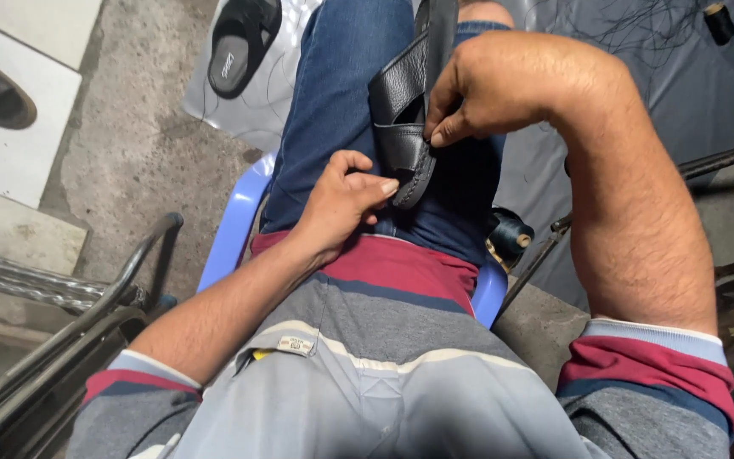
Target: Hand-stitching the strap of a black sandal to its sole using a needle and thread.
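Rough concrete floor (pixel 142 144), pale tiles (pixel 19 127), a blue plastic stool (pixel 231 225), dark metal bars (pixel 70 327).

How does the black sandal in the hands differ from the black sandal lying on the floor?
The sandal in the hands is held on edge over the lap, between the left hand and the right hand; the sandal on the floor lies flat with its sole down and nobody touches it. The held one shows grained leather and a stitched edge; the floor one shows a smooth footbed. Both are black.
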